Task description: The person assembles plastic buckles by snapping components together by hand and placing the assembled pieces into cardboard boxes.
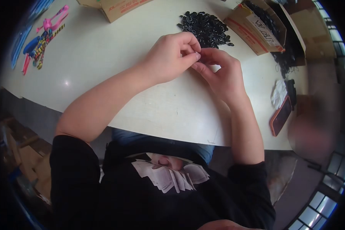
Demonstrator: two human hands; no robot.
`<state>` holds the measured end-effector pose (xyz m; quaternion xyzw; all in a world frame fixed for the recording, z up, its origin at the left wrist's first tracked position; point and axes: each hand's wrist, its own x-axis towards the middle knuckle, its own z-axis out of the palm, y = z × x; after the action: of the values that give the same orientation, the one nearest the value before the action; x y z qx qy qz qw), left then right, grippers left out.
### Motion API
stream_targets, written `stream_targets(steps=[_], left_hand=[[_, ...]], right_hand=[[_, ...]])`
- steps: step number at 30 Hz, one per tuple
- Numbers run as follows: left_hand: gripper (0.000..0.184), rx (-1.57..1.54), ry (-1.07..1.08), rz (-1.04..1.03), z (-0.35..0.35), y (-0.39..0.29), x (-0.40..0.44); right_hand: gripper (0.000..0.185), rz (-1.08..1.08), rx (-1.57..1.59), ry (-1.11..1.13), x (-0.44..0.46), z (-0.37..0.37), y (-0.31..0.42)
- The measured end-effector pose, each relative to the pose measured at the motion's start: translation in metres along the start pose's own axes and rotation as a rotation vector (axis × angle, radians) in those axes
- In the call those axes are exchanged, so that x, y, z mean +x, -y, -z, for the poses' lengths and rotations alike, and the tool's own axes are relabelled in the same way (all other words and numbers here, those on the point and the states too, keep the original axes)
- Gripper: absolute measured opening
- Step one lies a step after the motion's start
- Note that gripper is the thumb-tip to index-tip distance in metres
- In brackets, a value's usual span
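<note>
My left hand (176, 53) and my right hand (221, 69) meet over the white table (157, 111), just in front of a pile of small black pieces (205, 28). Thumb and fingers of each hand are pinched together, the fingertips of both nearly touching. Whatever lies between them is too small and too covered to name; a tiny pale spot shows at the left fingertips. The pieces in the pile look like little black plastic parts with bright metal edges.
A cardboard box (253, 32) of black parts stands back right, with dark strands (285, 63) beside it. A phone (281, 116) and crumpled white tissue (279, 94) lie at the right. Colourful straps (44, 44) lie far left. Another carton (122, 8) is at the back.
</note>
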<state>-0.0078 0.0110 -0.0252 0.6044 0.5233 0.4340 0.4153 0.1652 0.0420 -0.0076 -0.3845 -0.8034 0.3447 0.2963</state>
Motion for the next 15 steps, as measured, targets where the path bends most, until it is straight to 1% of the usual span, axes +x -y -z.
stream_targets(steps=[4, 6, 9, 12, 15], left_hand=[[0.013, -0.11, 0.033, 0.031, 0.0023, -0.0024, -0.0004], [0.012, -0.101, 0.033, 0.005, 0.0023, -0.0006, -0.0001], [0.011, -0.065, 0.031, -0.045, 0.0025, 0.0024, 0.001], [0.01, -0.037, 0.041, -0.083, 0.0034, 0.0005, 0.0012], [0.011, -0.021, 0.042, -0.102, 0.0021, 0.0024, 0.0023]], right_hand=[[0.023, -0.007, -0.066, 0.001, -0.0008, 0.0035, 0.002], [0.024, -0.004, -0.043, -0.024, -0.0017, 0.0027, -0.0018], [0.021, -0.048, -0.052, -0.03, -0.001, 0.0031, -0.0042], [0.019, -0.09, 0.007, -0.047, 0.0003, 0.0028, -0.0015], [0.019, -0.083, -0.045, -0.027, 0.0004, 0.0052, -0.0027]])
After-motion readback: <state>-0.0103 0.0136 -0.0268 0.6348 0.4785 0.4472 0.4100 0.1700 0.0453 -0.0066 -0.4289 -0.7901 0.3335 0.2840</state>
